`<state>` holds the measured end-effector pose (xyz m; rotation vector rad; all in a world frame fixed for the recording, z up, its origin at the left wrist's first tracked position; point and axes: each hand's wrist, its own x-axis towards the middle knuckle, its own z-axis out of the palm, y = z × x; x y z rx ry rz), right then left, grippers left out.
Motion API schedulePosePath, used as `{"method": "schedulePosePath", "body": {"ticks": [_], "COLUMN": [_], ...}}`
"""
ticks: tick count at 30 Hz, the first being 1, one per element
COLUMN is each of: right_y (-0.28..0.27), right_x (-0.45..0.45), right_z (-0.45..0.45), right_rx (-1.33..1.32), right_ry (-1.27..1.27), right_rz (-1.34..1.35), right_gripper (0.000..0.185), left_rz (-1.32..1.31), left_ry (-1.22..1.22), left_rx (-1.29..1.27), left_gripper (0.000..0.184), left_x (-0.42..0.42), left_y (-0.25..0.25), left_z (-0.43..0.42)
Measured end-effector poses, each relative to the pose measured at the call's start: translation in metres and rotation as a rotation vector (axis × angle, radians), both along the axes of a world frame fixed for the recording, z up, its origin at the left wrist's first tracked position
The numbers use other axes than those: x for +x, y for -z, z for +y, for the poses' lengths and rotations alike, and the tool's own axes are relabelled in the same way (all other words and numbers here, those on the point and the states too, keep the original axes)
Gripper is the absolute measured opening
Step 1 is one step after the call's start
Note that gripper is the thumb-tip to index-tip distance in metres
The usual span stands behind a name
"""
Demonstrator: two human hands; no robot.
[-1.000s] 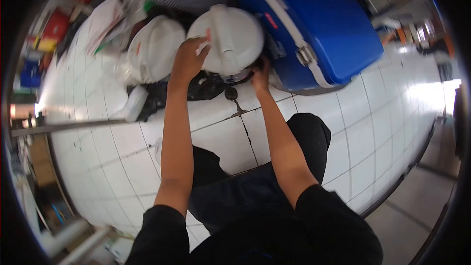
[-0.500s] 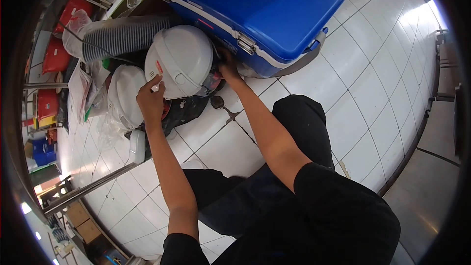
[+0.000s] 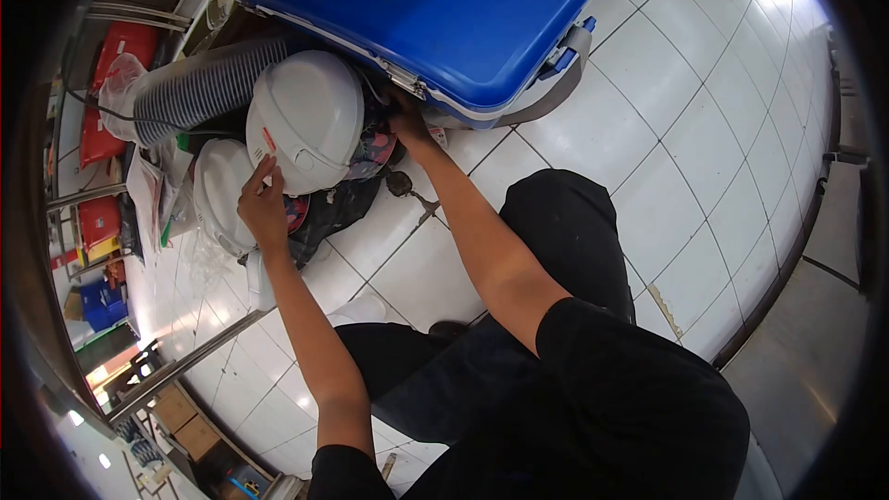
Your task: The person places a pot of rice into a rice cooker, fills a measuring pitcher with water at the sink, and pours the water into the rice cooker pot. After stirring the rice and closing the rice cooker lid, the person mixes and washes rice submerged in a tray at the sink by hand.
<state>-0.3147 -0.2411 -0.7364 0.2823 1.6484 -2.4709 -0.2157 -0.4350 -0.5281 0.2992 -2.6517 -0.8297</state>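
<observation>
A white-lidded rice cooker with a dark, flower-patterned body lies tilted in the upper left, its lid facing me. At the lower edge of its lid, by a small red mark, is my left hand, fingers stretched and appearing to touch the lid. My right hand reaches between the cooker's far side and the blue cooler box; shadow hides its fingers, and I cannot tell whether they grip anything. A second white-lidded rice cooker lies beside the first, left of my left hand.
Stacked grey lids or plates in clear plastic lie behind the cookers. A black plastic bag sits under them on the white tiled floor. Red bins stand at the left, beyond a metal rail.
The view has shifted, so the cookers and cooler box sit further left. Both hands stay around the same cooker; my left hand is slightly lower against its lid.
</observation>
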Motion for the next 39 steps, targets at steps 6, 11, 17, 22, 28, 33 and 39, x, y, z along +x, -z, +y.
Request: {"method": "schedulePosePath", "body": {"ticks": [6, 11, 17, 22, 28, 33, 39], "right_y": [0.049, 0.037, 0.017, 0.011, 0.046, -0.008, 0.028], "right_x": [-0.019, -0.009, -0.001, 0.002, -0.004, 0.040, 0.075], "right_z": [-0.010, 0.002, 0.006, 0.011, -0.001, 0.021, 0.014], "right_rx": [0.254, 0.806, 0.905, 0.820, 0.636, 0.312, 0.592], "right_ry": [-0.010, -0.008, -0.058, -0.117, 0.103, 0.128, 0.230], "right_rz": [0.123, 0.224, 0.156, 0.118, 0.393, 0.327, 0.538], "right_gripper": [0.048, 0.048, 0.049, 0.052, 0.054, 0.057, 0.054], "left_rz": [-0.064, -0.036, 0.020, 0.144, 0.184, 0.185, 0.110], "left_ry": [-0.044, -0.012, -0.108, -0.116, -0.032, 0.008, 0.055], "left_rx": [-0.037, -0.053, 0.076, 0.127, 0.019, 0.062, 0.057], "left_gripper": [0.023, 0.022, 0.021, 0.022, 0.027, 0.027, 0.028], "left_x": [-0.002, -0.005, -0.005, -0.005, 0.001, 0.006, 0.047], "left_y": [-0.011, -0.007, -0.013, -0.016, -0.019, -0.016, -0.054], "left_z": [0.013, 0.012, 0.015, 0.014, 0.008, -0.004, -0.019]}}
